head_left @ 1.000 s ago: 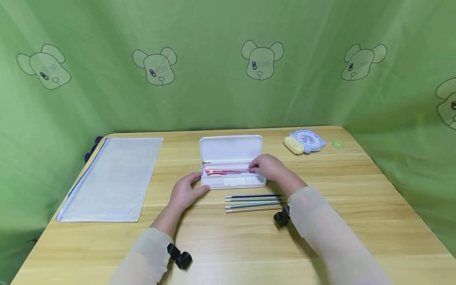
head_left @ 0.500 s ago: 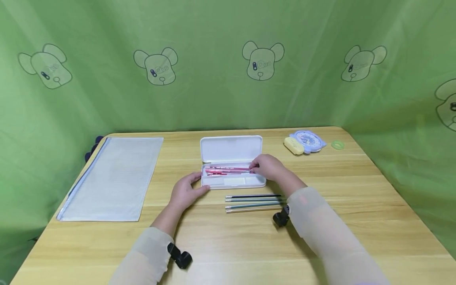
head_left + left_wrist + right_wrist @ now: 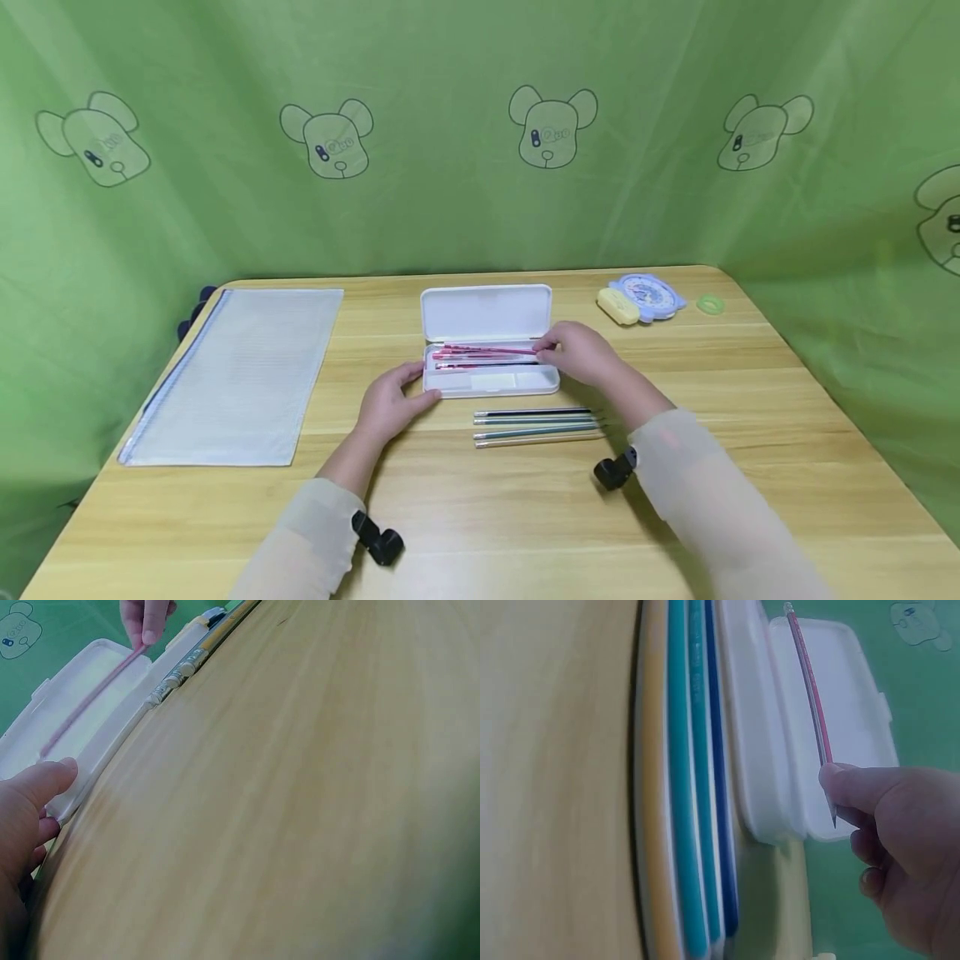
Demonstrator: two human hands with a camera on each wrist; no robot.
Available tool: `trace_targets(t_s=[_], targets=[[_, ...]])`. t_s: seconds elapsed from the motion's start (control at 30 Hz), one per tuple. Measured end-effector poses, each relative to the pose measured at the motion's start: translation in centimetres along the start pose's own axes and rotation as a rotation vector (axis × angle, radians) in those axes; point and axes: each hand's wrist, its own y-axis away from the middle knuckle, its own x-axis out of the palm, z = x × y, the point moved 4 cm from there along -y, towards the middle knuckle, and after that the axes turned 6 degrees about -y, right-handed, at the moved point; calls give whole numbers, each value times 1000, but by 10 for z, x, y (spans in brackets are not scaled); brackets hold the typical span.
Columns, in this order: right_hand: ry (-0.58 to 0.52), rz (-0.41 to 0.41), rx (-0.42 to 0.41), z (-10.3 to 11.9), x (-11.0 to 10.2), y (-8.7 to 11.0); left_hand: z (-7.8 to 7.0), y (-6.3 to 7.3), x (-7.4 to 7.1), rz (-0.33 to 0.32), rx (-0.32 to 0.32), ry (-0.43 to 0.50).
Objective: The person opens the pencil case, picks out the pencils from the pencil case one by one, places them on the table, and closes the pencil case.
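Note:
A white pencil case (image 3: pixel 486 312) lies with its lid up in the middle of the table. My left hand (image 3: pixel 388 405) holds its left end, thumb at the near corner and fingers along the side. In the right wrist view, the thumb and fingertips of my right hand (image 3: pixel 907 832) pinch a red pencil (image 3: pixel 810 682) near its sharpened tip. That pencil slants over the case's back compartment, its eraser end toward the left. Below it, other red pencils (image 3: pixel 483 365) lie inside the case. The front compartments hold a white piece (image 3: pixel 492 382).
Several pencils (image 3: pixel 536 434), black, green and yellow, lie side by side in front of the case. A mesh zip pouch (image 3: pixel 240 375) covers the table's left. At the back right are a yellow block (image 3: pixel 618 307), a blue clock-like piece (image 3: pixel 651 296) and a green ring (image 3: pixel 710 304).
My right hand has shifted a little right and up, and the red pencil in it has risen toward the back of the case. My left hand has stayed in place.

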Motion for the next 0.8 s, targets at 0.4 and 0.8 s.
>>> trace_targets(t_s=[0.4,0.8], targets=[[-103,-90,-89,-12,-10,53,1,-1,2,3,-6,-1],[-89,-42,-71,-24,-1,103,0,0,1,-3,5,11]])
